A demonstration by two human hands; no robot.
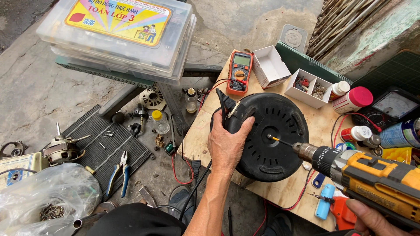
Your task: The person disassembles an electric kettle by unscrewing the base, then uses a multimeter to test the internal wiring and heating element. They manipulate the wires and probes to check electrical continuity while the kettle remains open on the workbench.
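Observation:
A round black plastic base with vent slots lies upside down on a plywood board. My left hand grips its left rim, next to a black power cord. At the lower right, my right hand holds a yellow and black cordless drill. The drill's bit points left and touches the centre of the black base.
An orange multimeter, a white divided box of small parts, spray cans and bottles sit on the board. Stacked clear plastic cases stand at the upper left. Pliers, a motor and loose parts lie on the concrete floor.

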